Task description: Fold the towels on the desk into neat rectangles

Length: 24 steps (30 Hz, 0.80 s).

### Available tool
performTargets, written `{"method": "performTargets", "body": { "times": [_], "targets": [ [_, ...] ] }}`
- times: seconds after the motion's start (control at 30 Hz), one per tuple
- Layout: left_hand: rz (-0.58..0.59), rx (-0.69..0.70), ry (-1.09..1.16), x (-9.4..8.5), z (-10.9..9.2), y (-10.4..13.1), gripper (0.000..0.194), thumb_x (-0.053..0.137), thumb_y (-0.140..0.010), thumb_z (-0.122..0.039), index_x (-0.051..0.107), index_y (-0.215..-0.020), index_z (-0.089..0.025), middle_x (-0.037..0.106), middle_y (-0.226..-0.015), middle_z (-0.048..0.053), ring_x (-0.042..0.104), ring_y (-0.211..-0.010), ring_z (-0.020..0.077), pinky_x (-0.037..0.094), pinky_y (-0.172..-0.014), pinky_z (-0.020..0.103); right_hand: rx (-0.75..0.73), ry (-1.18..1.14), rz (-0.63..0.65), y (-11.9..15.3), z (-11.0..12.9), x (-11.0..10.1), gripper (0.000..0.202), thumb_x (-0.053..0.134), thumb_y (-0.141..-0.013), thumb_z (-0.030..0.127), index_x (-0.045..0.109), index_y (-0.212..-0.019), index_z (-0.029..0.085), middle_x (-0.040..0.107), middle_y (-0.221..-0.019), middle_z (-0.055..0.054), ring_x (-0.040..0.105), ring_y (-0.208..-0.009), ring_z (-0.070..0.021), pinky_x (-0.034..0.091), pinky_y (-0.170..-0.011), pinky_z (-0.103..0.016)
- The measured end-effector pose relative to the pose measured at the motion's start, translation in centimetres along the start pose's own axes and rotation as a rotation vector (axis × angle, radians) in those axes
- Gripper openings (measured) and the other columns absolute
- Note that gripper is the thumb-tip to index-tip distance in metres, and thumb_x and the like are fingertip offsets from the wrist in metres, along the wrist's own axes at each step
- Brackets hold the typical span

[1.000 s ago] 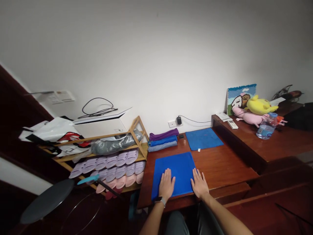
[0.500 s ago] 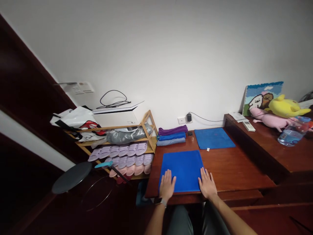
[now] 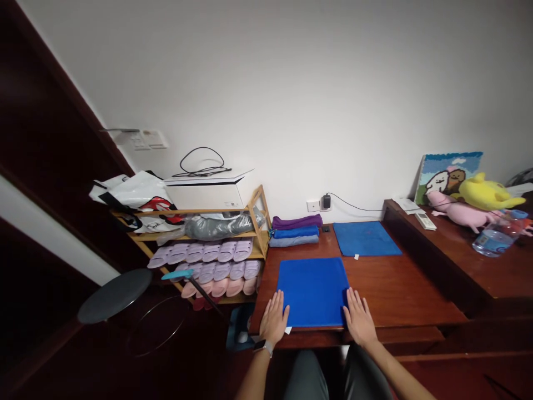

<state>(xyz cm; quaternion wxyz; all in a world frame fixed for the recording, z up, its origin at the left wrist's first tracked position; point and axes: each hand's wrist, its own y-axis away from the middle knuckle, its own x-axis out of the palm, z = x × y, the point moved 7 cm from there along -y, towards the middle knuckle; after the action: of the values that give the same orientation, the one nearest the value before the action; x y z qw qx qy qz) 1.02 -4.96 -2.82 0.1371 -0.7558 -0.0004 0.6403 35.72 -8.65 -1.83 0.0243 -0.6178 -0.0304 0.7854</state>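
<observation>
A bright blue cloth [image 3: 314,289] lies flat and square near the front edge of the wooden desk [image 3: 395,289]. My left hand [image 3: 273,318] rests beside its left edge, palm down with fingers stretched out; a watch [image 3: 263,346] is on that wrist. Along the cloth's right edge lies my right hand [image 3: 358,315], also flat, its fingers extended. Neither hand grips anything. A small white tag [image 3: 287,330] shows at the cloth's lower left corner. Farther back, a second blue cloth [image 3: 366,239] is spread out, and rolled purple, blue and greyish cloths [image 3: 295,232] are stacked at the back left.
Left of the desk stands a wooden rack [image 3: 260,222] with several slippers [image 3: 216,251] and a white box [image 3: 208,193] on top. A round stool [image 3: 116,294] is at far left. On the raised right section are plush toys [image 3: 460,213], a bottle [image 3: 495,239] and a remote [image 3: 425,221].
My left hand has slid left off the cloth's edge, uncovering the white tag. My right hand has shifted slightly right. The view has moved a little.
</observation>
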Motion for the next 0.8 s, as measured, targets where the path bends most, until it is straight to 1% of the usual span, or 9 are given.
{"method": "performTargets", "body": {
  "times": [0.13,0.23,0.43,0.5,0.53,0.57,0.63,0.7,0.8],
  "targets": [
    [-0.009,0.005,-0.006,0.0,0.0,-0.1,0.066,0.024,-0.109,-0.05,0.024,-0.167,-0.019,0.035,-0.17,0.009,0.032,-0.157,0.0238,0.031,-0.128,0.047,-0.039,-0.013,-0.017,1.6,-0.5,1.7,0.069,0.016,-0.108,0.05,0.022,-0.167,0.016,0.026,-0.172,-0.004,0.02,-0.161,-0.0231,0.014,-0.132,-0.047],
    [-0.006,0.004,-0.015,0.1,-0.1,-0.2,0.065,0.024,-0.109,-0.05,0.024,-0.167,-0.019,0.036,-0.169,0.009,0.033,-0.157,0.0239,0.032,-0.127,0.048,-0.042,-0.02,-0.039,1.9,-0.8,2.5,0.067,0.019,-0.108,0.048,0.026,-0.166,0.015,0.029,-0.171,-0.006,0.023,-0.16,-0.0251,0.017,-0.131,-0.05],
    [0.034,0.014,-0.042,-0.1,0.5,-0.4,0.065,0.024,-0.109,-0.051,0.027,-0.166,-0.021,0.037,-0.169,0.009,0.035,-0.156,0.0246,0.034,-0.126,0.049,-0.041,-0.041,-0.046,1.6,-0.7,2.2,0.065,0.022,-0.108,0.047,0.028,-0.165,0.017,0.029,-0.171,-0.005,0.024,-0.16,-0.0253,0.018,-0.131,-0.05],
    [0.038,0.017,-0.049,-0.8,0.0,-0.7,0.065,0.024,-0.109,-0.051,0.027,-0.166,-0.021,0.039,-0.167,0.009,0.037,-0.155,0.0252,0.034,-0.126,0.05,-0.042,-0.046,-0.045,1.6,-0.6,2.2,0.065,0.022,-0.108,0.045,0.029,-0.165,0.017,0.029,-0.17,-0.005,0.024,-0.16,-0.0253,0.018,-0.131,-0.05],
    [0.028,0.022,-0.05,-1.3,-0.8,-0.9,0.065,0.024,-0.109,-0.051,0.027,-0.166,-0.021,0.04,-0.167,0.009,0.036,-0.155,0.0254,0.033,-0.127,0.051,-0.041,-0.047,-0.047,1.6,-0.6,2.1,0.064,0.022,-0.107,0.045,0.03,-0.165,0.017,0.03,-0.17,-0.005,0.024,-0.16,-0.0254,0.017,-0.131,-0.05],
    [0.014,0.034,-0.047,-1.8,-2.1,-1.1,0.065,0.024,-0.109,-0.05,0.027,-0.166,-0.02,0.039,-0.167,0.01,0.035,-0.156,0.0256,0.032,-0.127,0.051,-0.041,-0.046,-0.05,1.7,-0.6,2.1,0.064,0.023,-0.107,0.044,0.03,-0.165,0.017,0.03,-0.17,-0.005,0.025,-0.16,-0.0254,0.017,-0.131,-0.05],
    [-0.018,0.085,-0.023,-2.6,-6.2,-1.8,0.064,0.023,-0.11,-0.047,0.026,-0.166,-0.017,0.036,-0.169,0.01,0.032,-0.157,0.0255,0.03,-0.129,0.051,-0.04,-0.044,-0.057,1.8,-0.5,2.1,0.064,0.024,-0.107,0.044,0.032,-0.165,0.018,0.032,-0.17,-0.005,0.025,-0.159,-0.0253,0.018,-0.131,-0.05],
    [-0.017,0.185,0.029,-2.7,-12.0,-2.6,0.063,0.023,-0.11,-0.045,0.022,-0.167,-0.018,0.034,-0.17,0.009,0.029,-0.158,0.0244,0.029,-0.129,0.05,-0.038,-0.036,-0.058,1.8,-0.6,2.2,0.064,0.025,-0.107,0.044,0.033,-0.164,0.017,0.033,-0.17,-0.005,0.025,-0.159,-0.0255,0.018,-0.131,-0.05],
    [0.06,0.349,0.153,-1.2,-21.1,-3.7,0.064,0.02,-0.11,-0.045,0.017,-0.168,-0.019,0.028,-0.173,0.006,0.023,-0.16,0.0215,0.027,-0.131,0.046,-0.05,-0.015,-0.039,1.9,-0.7,2.6,0.064,0.026,-0.106,0.041,0.036,-0.163,0.014,0.032,-0.169,-0.006,0.025,-0.159,-0.0274,0.019,-0.131,-0.053]
  ]
}}
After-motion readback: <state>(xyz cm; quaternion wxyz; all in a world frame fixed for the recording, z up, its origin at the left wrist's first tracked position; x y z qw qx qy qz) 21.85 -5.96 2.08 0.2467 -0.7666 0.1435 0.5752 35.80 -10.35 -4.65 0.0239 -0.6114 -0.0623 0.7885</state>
